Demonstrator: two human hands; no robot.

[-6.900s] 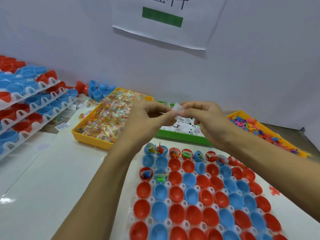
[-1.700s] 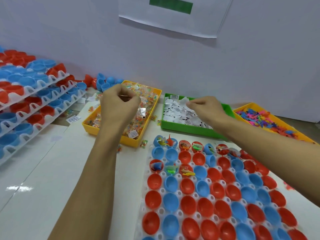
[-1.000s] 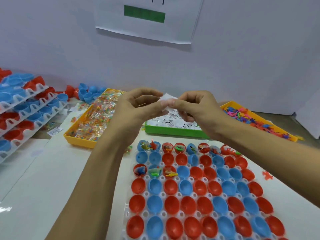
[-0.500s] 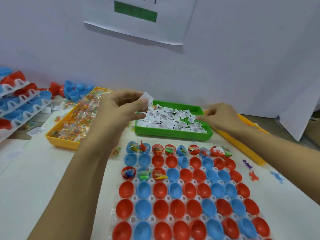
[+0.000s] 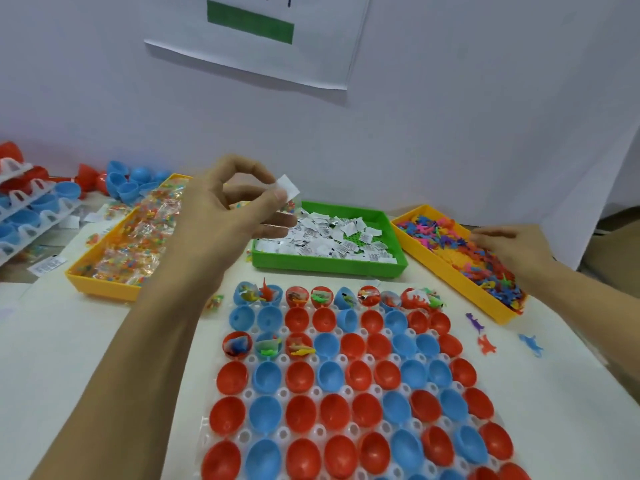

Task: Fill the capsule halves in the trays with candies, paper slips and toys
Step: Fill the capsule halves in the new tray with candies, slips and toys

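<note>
Now the paper slip (image 5: 288, 187) is up in the air, pinched between the thumb and first finger of the left hand (image 5: 228, 216). A small clear candy bag looks tucked under the same fingers, but that part is hard to see. A moment ago both hands held the slip together over the green tray (image 5: 394, 268). The right hand (image 5: 509, 247) has let go and moved over to the yellow toy tray (image 5: 450, 271). Its fingers curl down into the pile of toys (image 5: 450, 237), and I cannot tell if they hold one yet. So I think a toy comes next, and then all three things go into one cup.

The capsule tray (image 5: 284, 358) is white plastic with round holes. It sits just below the hands. The capsule halves (image 5: 298, 375) are smooth, shiny red and blue cups. The far row is full, and three cups in the third row are full too. Most cups have nothing in them.

The slips are thin, white and folded. The toys are tiny bright animal shapes. The candy tray (image 5: 100, 285) is yellow and holds crinkly clear bags of coloured sweets.
</note>
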